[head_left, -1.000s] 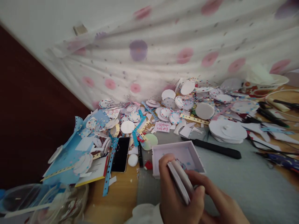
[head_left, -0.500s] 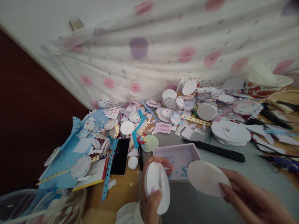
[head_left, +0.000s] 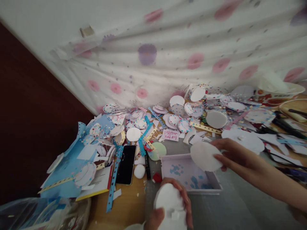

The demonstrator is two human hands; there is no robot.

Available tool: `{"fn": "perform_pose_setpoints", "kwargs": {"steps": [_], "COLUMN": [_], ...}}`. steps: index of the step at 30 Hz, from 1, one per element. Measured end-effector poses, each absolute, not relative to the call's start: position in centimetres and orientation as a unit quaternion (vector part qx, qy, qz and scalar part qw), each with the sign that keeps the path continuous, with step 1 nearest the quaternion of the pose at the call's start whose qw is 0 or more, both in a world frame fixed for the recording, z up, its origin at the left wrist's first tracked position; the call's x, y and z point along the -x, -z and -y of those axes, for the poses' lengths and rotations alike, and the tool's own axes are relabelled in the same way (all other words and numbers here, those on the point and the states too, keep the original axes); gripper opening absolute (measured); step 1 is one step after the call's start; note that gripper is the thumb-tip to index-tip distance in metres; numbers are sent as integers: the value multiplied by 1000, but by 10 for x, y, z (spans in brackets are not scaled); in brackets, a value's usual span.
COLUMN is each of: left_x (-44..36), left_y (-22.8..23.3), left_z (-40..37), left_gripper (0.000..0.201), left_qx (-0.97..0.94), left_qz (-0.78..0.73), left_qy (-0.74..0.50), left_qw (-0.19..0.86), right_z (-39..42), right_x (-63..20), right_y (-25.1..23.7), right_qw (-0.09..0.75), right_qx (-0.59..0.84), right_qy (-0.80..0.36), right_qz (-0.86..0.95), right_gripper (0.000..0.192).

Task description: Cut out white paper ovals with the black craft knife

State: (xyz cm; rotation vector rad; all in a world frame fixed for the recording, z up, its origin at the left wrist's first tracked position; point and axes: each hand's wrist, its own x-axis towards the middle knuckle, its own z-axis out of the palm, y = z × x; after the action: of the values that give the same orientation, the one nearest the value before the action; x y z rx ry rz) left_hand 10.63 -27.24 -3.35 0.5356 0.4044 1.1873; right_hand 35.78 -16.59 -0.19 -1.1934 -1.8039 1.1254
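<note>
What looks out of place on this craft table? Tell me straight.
A black phone lies half buried at the edge of the paper scraps, with a blue dotted strip lying along its left edge. It stands out among the cut paper. The left hand and right hand each hold white discs.

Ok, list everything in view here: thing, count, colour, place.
disc: one, white, in right hand over tray
disc stack: one, white, in left hand, bottom centre
tray: one, white, blue flecks inside, centre
phone: one, black, left of tray
scrap pile: many discs and strips, white, blue, yellow, along curtain
curtain: one, white, pink and purple spots, behind
mat: one, grey, under tray
left hand: bottom centre
right hand: right
</note>
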Motion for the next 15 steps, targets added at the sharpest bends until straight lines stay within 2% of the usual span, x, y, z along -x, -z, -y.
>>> {"fn": "perform_pose_setpoints", "kwargs": {"steps": [6, 10, 15], "left_x": [-92, -87, -82], "left_y": [83, 111, 122], "left_z": [280, 276, 272], "left_gripper": [61, 52, 50], "left_qx": [-275, -303, -309], "left_qz": [-142, -153, -166], "left_qy": [-525, -470, -436], "left_qw": [793, 815, 829], "right_z": [114, 93, 98], "right_x": [-312, -283, -271], "right_y": [-24, -37, -28], "right_qw": [233, 211, 205], "right_qx": [389, 366, 351], "right_qy": [-455, -443, -446], "right_qz": [767, 791, 798], "right_gripper": [32, 30, 32]}}
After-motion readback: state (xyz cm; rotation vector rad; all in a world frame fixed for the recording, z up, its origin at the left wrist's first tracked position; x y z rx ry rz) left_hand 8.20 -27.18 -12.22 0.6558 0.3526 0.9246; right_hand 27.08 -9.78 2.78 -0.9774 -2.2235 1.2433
